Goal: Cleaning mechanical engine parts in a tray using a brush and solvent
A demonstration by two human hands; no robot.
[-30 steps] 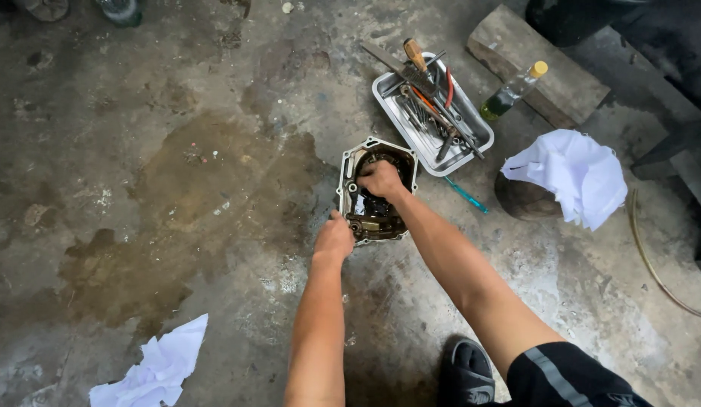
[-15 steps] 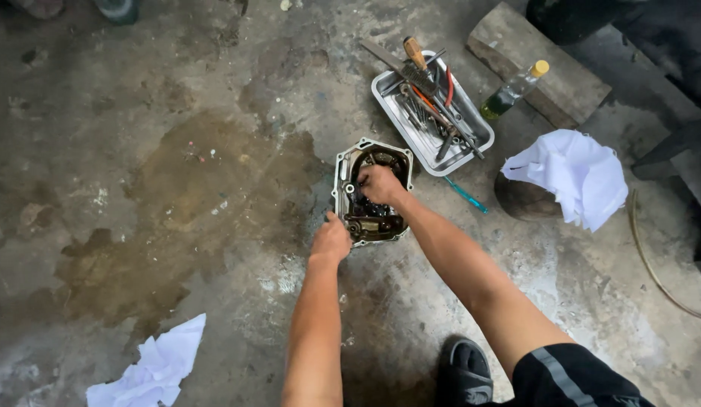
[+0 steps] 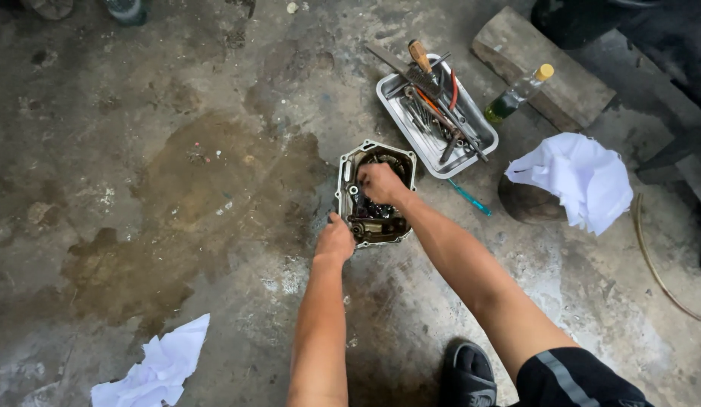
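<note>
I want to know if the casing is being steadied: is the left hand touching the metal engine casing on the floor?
Touching. The head view shows the left hand pressed against the lower left rim of the engine casing, with no gap between them.

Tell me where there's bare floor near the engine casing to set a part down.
Left of the engine casing, the stained concrete floor lies bare up to the crumpled white paper. The right side is crowded: tool tray, bottle, white cloth. The left hand and right hand occupy the casing.

Engine case (image 3: pixel 374 226) sat on the floor (image 3: pixel 177 151), tool tray (image 3: pixel 410 128) just behind-right, bottle (image 3: pixel 520 94) further right.
</note>
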